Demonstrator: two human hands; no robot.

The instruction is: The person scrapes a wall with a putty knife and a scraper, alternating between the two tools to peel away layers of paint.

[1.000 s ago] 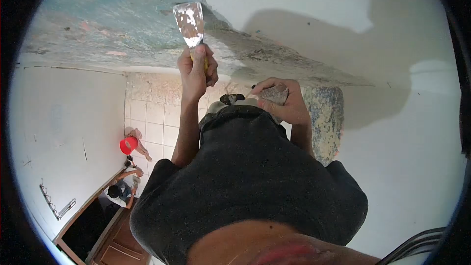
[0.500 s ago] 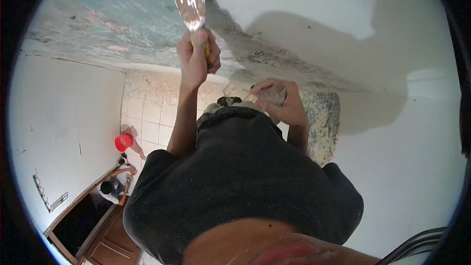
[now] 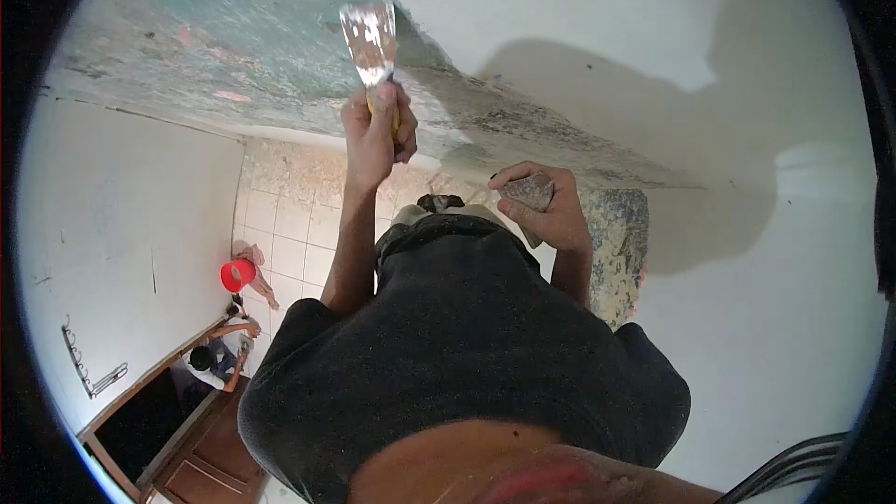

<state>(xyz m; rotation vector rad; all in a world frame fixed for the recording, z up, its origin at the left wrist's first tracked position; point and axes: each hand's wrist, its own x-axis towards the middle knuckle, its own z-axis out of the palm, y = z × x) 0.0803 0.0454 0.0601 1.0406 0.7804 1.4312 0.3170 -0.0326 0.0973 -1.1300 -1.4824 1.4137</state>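
A metal scraper [image 3: 371, 37] with a yellow handle points up at the wall, its blade smeared with white and brown. My left hand [image 3: 378, 131] is wrapped round the handle. The blade overlaps the scraped, green-grey part of the wall [image 3: 271, 37], close to the edge of the white coating [image 3: 560, 0]. Lower and to the right, my right hand [image 3: 551, 210] holds a flat greyish-brown stone-like piece [image 3: 530, 192] between thumb and fingers, in front of my body and away from the wall.
Tiled floor [image 3: 289, 215] lies below, with debris along the wall's foot. A red bucket [image 3: 237, 274] stands at the left. Another person [image 3: 217, 355] is low near a brown door [image 3: 210, 462]. Hooks [image 3: 79, 359] hang on the left wall. Cables [image 3: 793, 467] show at lower right.
My left hand and the scraper have come down, nearer to my body. My right hand has shifted slightly right and down, turning the stone-like piece into fuller view.
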